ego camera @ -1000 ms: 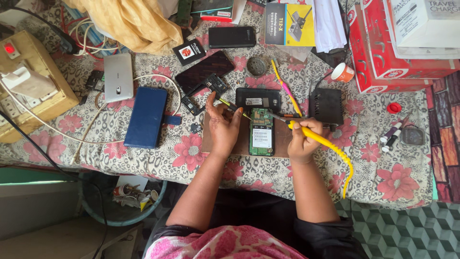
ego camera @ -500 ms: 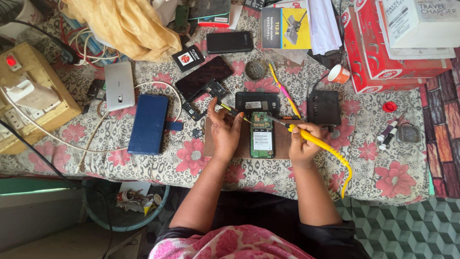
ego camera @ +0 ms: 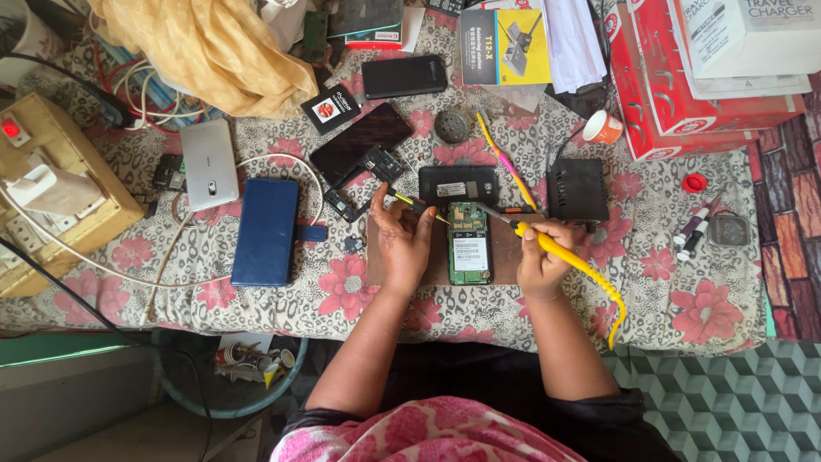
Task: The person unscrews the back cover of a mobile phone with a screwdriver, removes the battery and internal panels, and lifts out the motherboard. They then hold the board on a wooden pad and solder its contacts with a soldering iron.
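Observation:
A green phone circuit board (ego camera: 469, 245) with a white sticker lies on a brown mat (ego camera: 510, 267) in the middle of the table. My right hand (ego camera: 542, 257) grips a yellow soldering iron (ego camera: 547, 246); its tip rests at the board's upper right corner, and its yellow cord runs off to the right. My left hand (ego camera: 402, 239) lies just left of the board and holds a thin yellow-handled tool (ego camera: 409, 202) that points toward the board's top edge.
A black phone part (ego camera: 457, 183) lies above the board, a black box (ego camera: 577, 190) to its right. A dark phone (ego camera: 359, 144), blue wallet case (ego camera: 266, 231), silver phone (ego camera: 209, 162), wooden switch box (ego camera: 51, 197), yellow cloth (ego camera: 214, 47) and red boxes (ego camera: 684, 94) surround them.
The view has shifted slightly. Both hands stay at the board, and the soldering iron tip stays at its top right.

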Demonstrator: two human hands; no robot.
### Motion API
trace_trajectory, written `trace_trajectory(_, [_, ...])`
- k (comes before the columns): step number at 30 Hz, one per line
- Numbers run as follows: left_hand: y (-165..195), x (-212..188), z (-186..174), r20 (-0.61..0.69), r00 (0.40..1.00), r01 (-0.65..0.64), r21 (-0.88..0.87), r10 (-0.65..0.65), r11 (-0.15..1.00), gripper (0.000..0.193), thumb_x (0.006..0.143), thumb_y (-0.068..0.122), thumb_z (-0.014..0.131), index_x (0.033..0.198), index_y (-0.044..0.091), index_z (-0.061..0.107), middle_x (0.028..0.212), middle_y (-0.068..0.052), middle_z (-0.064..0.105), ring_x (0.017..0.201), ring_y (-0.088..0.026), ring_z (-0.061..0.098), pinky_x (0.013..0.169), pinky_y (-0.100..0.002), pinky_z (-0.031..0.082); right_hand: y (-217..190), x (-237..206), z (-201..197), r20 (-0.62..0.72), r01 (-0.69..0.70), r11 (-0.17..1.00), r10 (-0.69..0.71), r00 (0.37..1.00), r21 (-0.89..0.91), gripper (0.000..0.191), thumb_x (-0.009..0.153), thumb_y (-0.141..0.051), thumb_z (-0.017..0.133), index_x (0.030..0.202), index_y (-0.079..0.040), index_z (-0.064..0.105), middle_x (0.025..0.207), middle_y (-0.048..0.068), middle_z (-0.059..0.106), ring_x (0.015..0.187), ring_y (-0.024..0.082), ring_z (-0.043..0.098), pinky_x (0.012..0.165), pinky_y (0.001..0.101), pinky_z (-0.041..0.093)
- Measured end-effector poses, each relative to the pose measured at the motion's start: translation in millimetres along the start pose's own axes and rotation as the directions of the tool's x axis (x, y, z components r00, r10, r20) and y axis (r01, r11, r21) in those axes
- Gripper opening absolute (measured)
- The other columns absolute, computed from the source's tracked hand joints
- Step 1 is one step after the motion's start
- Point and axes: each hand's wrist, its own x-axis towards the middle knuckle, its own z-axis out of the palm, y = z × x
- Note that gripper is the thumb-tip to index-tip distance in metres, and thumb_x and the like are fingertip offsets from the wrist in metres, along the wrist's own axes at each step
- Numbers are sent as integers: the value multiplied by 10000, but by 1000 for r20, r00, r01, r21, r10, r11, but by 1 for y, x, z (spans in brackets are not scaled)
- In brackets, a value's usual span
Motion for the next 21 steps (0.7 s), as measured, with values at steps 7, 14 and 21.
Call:
trace_trajectory(7, [-2,-2,-1,30,998,-59,4,59,998,895,898,-51,779,1558,48,182,1060,-68,647,737,-85,560,653,-213,471,2,-2,-1,-8,-8,1000,8,1000,28,165,1037,8,594,1171,-5,499,1055,91,587,830,88,548,746,213,466])
trace_trajectory(14, [-1,-3,-1,67,996,-52,-60,56,997,873,909,-53,760,1552,52,180,1102,-65,653,746,-77,584,660,-207,482,1,-3,-3,8,44,999,-44,999,20,152,1039,4,590,1165,-1,504,1023,84,579,831,92,538,756,215,460])
trace_trajectory(21, [1,-4,-4,46,994,-98,43,96,994,887,900,-36,785,1549,43,185,1069,-59,659,730,-81,562,654,-214,468,1,-6,-4,24,46,998,-47,999,36,138,1044,-13,595,1148,3,506,998,84,591,776,78,532,707,207,450])
